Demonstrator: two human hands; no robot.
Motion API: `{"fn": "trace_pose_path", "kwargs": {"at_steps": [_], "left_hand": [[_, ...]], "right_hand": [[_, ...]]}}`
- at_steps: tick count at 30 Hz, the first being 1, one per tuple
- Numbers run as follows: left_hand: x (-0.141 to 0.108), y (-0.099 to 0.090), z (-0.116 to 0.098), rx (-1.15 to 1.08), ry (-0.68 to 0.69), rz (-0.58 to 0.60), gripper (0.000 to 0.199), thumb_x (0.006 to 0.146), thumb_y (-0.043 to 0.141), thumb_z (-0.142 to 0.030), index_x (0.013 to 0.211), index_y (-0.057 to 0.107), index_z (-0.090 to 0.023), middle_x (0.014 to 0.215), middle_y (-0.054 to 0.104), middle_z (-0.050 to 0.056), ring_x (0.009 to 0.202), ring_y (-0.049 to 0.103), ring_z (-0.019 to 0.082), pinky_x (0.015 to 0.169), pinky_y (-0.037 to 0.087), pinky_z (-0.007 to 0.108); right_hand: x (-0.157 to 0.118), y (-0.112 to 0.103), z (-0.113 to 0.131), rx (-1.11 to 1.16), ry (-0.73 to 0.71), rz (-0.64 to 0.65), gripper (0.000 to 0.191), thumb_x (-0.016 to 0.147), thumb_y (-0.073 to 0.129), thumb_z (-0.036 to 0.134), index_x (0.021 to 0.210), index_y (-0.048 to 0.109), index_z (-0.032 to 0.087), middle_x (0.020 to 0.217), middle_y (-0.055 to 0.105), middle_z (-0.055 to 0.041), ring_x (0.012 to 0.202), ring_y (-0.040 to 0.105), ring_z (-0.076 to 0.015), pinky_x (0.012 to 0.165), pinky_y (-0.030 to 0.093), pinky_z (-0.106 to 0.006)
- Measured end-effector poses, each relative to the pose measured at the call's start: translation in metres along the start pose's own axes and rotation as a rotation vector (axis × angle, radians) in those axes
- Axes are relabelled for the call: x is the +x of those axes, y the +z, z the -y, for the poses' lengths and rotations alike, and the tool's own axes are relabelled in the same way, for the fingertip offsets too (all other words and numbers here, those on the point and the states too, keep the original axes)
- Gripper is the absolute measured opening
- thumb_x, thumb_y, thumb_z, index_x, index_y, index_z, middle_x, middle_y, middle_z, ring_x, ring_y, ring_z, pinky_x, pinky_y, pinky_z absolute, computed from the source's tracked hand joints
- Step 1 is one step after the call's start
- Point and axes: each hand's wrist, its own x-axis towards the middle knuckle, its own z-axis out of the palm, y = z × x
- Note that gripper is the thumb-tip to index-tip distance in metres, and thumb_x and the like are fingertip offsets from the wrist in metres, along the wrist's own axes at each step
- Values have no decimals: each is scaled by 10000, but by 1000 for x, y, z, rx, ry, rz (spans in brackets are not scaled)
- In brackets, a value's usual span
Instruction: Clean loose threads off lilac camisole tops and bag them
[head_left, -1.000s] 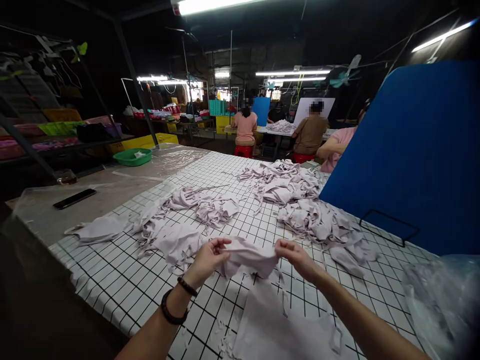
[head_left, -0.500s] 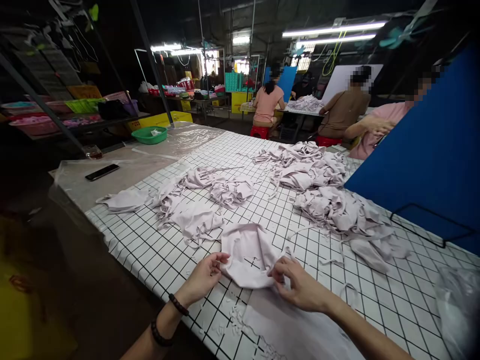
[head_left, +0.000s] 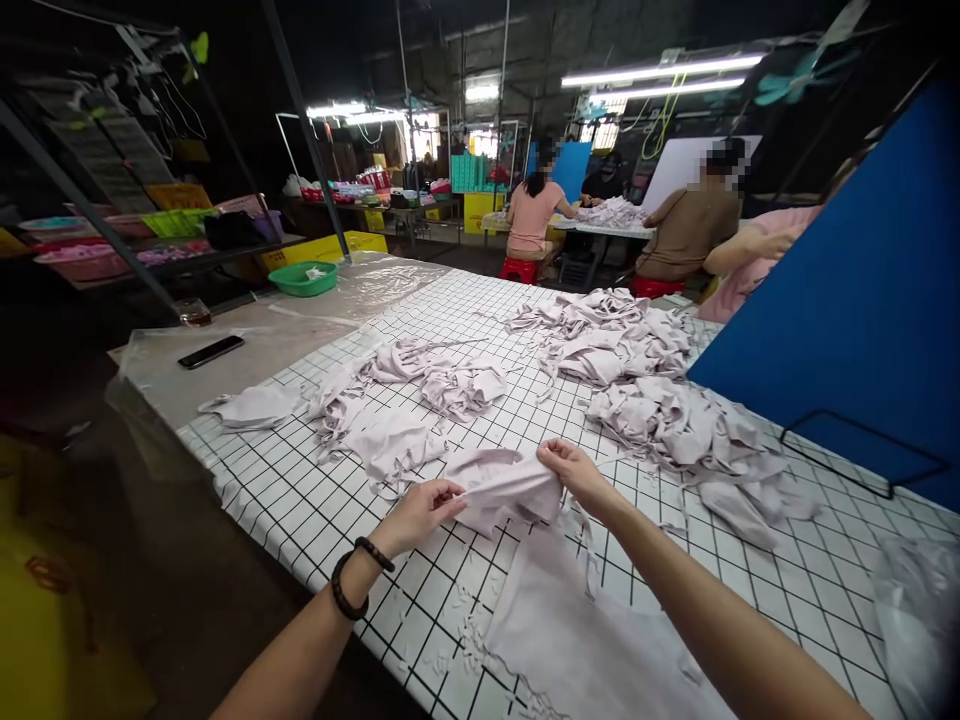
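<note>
A pale lilac-grey sewn fabric piece (head_left: pixel 510 490) is stretched between my two hands, just above the table. My left hand (head_left: pixel 424 510) pinches its left edge, thumb and fingers together. At its upper right corner, my right hand (head_left: pixel 574 470) grips the cloth, and a thin strip hangs down below that hand. Nearer to me a larger flat piece of the same fabric (head_left: pixel 570 640) lies on the table, partly beneath my right forearm. Small thread scraps (head_left: pixel 469 620) are scattered at its left edge.
Heaps of similar fabric pieces lie at middle left (head_left: pixel 405 400) and right (head_left: pixel 660 420) on the grid-patterned cloth (head_left: pixel 300 500). A blue panel (head_left: pixel 847 300) stands at right. A phone (head_left: pixel 211 351), a glass (head_left: pixel 193 314) and a green basin (head_left: pixel 304 278) sit far left. Several people work beyond.
My right hand has moved up and away from me, lifting its side of the fabric piece. The open loop of cloth is now folded and pulled taut between my hands.
</note>
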Motion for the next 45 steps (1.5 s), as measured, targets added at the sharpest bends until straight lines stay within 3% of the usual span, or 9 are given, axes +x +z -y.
{"fn": "trace_pose_path", "kwargs": {"at_steps": [7, 13, 17, 24, 30, 32, 37, 41, 45], "left_hand": [[15, -8, -6, -28, -10, 64, 428, 717, 642, -376, 1106, 578, -211, 707, 445, -46, 588, 411, 98, 540, 334, 196], [22, -7, -12, -120, 14, 52, 386, 787, 555, -514, 898, 667, -162, 752, 566, 11, 646, 471, 124, 574, 342, 213], [26, -8, -13, -261, -69, 67, 442, 761, 567, -573, 826, 669, -147, 669, 559, -2, 589, 451, 113, 551, 324, 215], [32, -12, -8, -451, -177, 72, 407, 751, 587, -542, 667, 585, -143, 539, 445, -47, 481, 334, 70, 481, 235, 204], [30, -12, -16, -350, -116, 161, 470, 590, 756, -394, 967, 633, -142, 791, 616, 21, 667, 520, 123, 600, 367, 215], [31, -11, -19, -141, -73, 58, 360, 610, 728, -385, 873, 652, -152, 732, 609, 10, 648, 518, 135, 590, 361, 222], [38, -12, -36, 314, -17, -547, 188, 697, 637, -379, 758, 632, -202, 551, 509, -26, 554, 475, 143, 529, 289, 226], [45, -30, -62, 480, -57, -878, 233, 785, 544, -346, 962, 613, -211, 585, 559, -7, 557, 517, 168, 522, 273, 240], [52, -65, -84, 626, -132, -999, 320, 823, 483, -293, 1113, 610, -245, 747, 663, 70, 677, 582, 236, 569, 312, 276]], "right_hand": [[21, -6, -1, -287, 17, 71, 407, 787, 530, 527, 1017, 569, 194, 771, 536, -6, 605, 460, -120, 518, 332, -227], [-1, 12, 1, -1132, -242, 86, 1018, 512, 705, 672, 1379, 356, 268, 1133, 473, -107, 965, 485, -283, 820, 356, -389], [-9, 27, -9, -1429, -410, -35, 722, 678, 647, 447, 1312, 405, 200, 1148, 474, -140, 1042, 434, -310, 903, 269, -435], [10, 7, -15, -1049, -195, -172, 266, 709, 506, 185, 960, 593, 202, 1006, 557, -67, 937, 507, -220, 798, 335, -330], [17, -1, -10, -680, -206, -263, 208, 762, 443, 250, 871, 611, 196, 941, 581, -44, 837, 542, -192, 720, 401, -288], [16, 1, -7, -688, -314, -403, 204, 762, 458, 267, 889, 601, 199, 991, 552, -57, 876, 528, -206, 760, 399, -312], [10, 3, 3, -923, -437, -629, 347, 731, 497, 218, 1075, 529, 194, 1145, 479, -103, 1037, 462, -273, 821, 359, -382], [14, -4, 9, -859, -344, -615, 355, 709, 504, 198, 1063, 527, 188, 1088, 530, -98, 941, 516, -248, 749, 393, -353], [23, -22, 28, -589, -240, -507, 112, 665, 565, 189, 776, 560, 201, 706, 577, -19, 664, 542, -179, 580, 408, -286]]}}
